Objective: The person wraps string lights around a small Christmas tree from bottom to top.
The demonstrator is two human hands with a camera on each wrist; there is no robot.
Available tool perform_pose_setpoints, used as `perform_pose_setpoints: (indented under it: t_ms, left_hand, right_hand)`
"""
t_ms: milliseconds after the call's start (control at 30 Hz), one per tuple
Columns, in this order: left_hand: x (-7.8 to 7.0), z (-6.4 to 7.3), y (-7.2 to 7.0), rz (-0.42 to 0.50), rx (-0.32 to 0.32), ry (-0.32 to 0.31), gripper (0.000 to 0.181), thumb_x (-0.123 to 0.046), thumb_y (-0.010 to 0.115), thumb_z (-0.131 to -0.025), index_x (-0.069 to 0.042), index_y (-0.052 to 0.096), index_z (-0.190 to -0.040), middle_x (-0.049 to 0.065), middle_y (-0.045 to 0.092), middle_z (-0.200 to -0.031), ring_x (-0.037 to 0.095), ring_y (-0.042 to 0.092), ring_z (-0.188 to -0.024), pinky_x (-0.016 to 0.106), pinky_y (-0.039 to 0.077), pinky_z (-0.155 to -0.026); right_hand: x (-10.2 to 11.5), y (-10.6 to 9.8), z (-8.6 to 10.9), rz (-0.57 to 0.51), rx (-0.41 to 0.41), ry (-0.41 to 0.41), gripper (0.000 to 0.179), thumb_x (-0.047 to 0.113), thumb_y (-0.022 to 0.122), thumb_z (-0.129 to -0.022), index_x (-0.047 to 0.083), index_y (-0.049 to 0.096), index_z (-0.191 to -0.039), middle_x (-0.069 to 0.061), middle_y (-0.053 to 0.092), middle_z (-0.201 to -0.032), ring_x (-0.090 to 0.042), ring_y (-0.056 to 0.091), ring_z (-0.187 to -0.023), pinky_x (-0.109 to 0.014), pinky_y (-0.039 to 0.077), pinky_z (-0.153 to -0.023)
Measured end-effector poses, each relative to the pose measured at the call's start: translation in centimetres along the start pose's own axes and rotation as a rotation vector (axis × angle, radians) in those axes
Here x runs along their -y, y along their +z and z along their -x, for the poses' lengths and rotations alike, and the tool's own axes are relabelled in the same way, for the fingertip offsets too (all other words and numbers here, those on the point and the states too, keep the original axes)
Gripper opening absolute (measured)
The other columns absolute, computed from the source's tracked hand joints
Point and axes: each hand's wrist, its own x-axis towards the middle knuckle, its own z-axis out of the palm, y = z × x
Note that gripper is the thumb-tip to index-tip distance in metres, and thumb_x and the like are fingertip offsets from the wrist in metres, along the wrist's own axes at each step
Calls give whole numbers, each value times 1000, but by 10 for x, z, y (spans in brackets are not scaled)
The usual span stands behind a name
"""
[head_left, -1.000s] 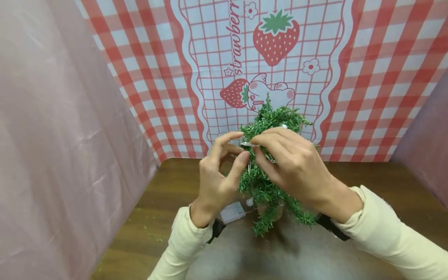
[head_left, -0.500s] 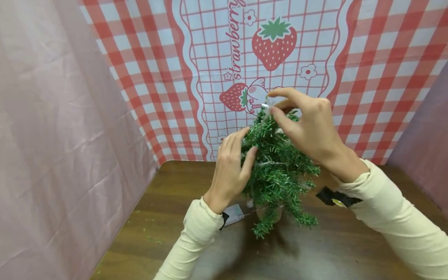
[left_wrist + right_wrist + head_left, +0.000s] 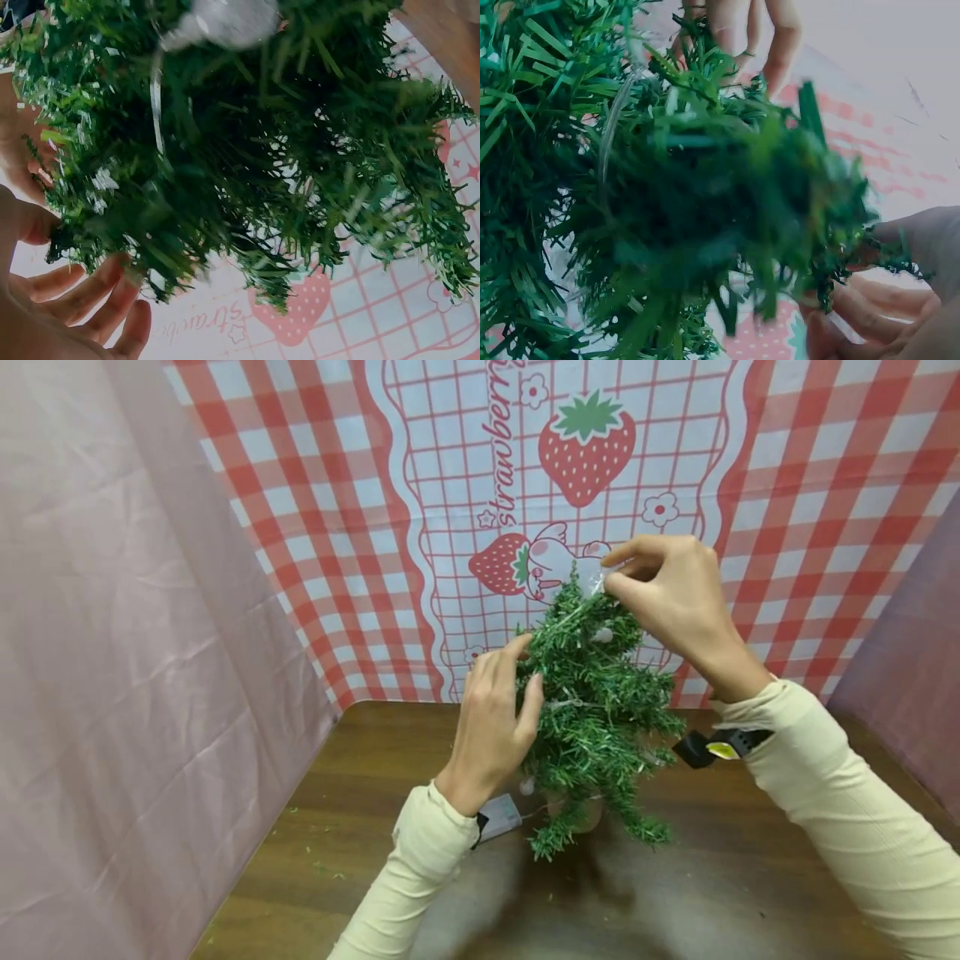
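A small artificial Christmas tree (image 3: pixel 592 685) stands on the wooden table, wound with a clear-wired string light (image 3: pixel 573 702). Near the treetop, my right hand (image 3: pixel 678 610) pinches a clear, shiny length of that string between thumb and fingers; the wire runs from there down leftward across the upper branches. My left hand (image 3: pixel 483 722) lies against the tree's left side, thumb and fingers apart around the branch tips. One round white bulb (image 3: pixel 602 634) shows high on the tree, and another bulb (image 3: pixel 236 21) hangs large in the left wrist view. Branches hide much of the string.
A flat whitish battery box (image 3: pixel 500 817) lies left of the tree's pale base (image 3: pixel 585 814), joined to it by a thin wire. Green needle scraps (image 3: pixel 322 867) dot the table at left. Behind rises a red checked strawberry cloth (image 3: pixel 588 452); a pink curtain (image 3: pixel 135 652) hangs at left.
Both hands were together at the tree's upper front. The right hand rose to the treetop with the string, then moved slightly right; the left moved to the tree's left side.
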Motion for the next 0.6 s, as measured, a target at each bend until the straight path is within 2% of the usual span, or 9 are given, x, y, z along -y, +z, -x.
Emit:
perform_pose_setpoints:
  t_ms: [100,200,300,333,433,567,600]
  left_hand:
    - [0,2,0,17,9,-5,43,-15,54,-100,-3,47,-141,10,64,-116,23,56,-105,36,45,-92]
    - [0,3,0,29,13,-4,45,-16,53,-101,-4,45,-143,10,63,-117,23,55,-103,36,45,-89]
    - [0,3,-1,35,14,-5,44,-16,54,-101,-4,46,-142,10,63,-119,23,55,-105,35,45,-91]
    - [0,3,-1,34,15,-5,44,-16,54,-101,-4,46,-142,10,62,-119,23,55,-107,35,45,-93]
    - [0,4,-1,30,24,-3,43,-16,56,-100,-2,48,-140,11,62,-121,24,55,-111,35,45,-97]
    - [0,8,-2,36,31,-7,45,-16,56,-99,-3,45,-142,12,60,-126,25,55,-115,36,45,-100]
    - [-1,9,-3,39,29,-10,46,-16,56,-99,-4,45,-142,12,60,-128,25,55,-116,36,45,-100]
  right_hand:
    - [0,-4,2,-12,88,78,23,22,63,-90,13,76,-108,-8,74,-93,-18,64,-73,-28,46,-59]
    - [-1,-11,1,-58,192,120,25,31,66,-93,14,76,-109,-8,72,-102,-19,64,-85,-33,48,-70]
    - [-4,-16,-3,-101,339,139,39,45,63,-95,13,73,-116,-9,69,-115,-20,60,-98,-39,46,-81]
    - [-5,-17,-5,-112,384,143,44,49,61,-96,13,72,-119,-11,67,-113,-22,57,-97,-40,44,-82]
    - [-9,-19,-6,-136,492,151,58,55,53,-98,10,64,-132,-14,60,-130,-27,53,-113,-51,42,-93]
    - [-11,-21,-2,-174,496,137,62,55,45,-101,9,57,-140,-14,47,-150,-33,39,-139,-62,30,-110]
    - [-11,-21,0,-173,482,125,62,56,43,-102,10,57,-140,-14,48,-148,-33,42,-136,-61,32,-108]
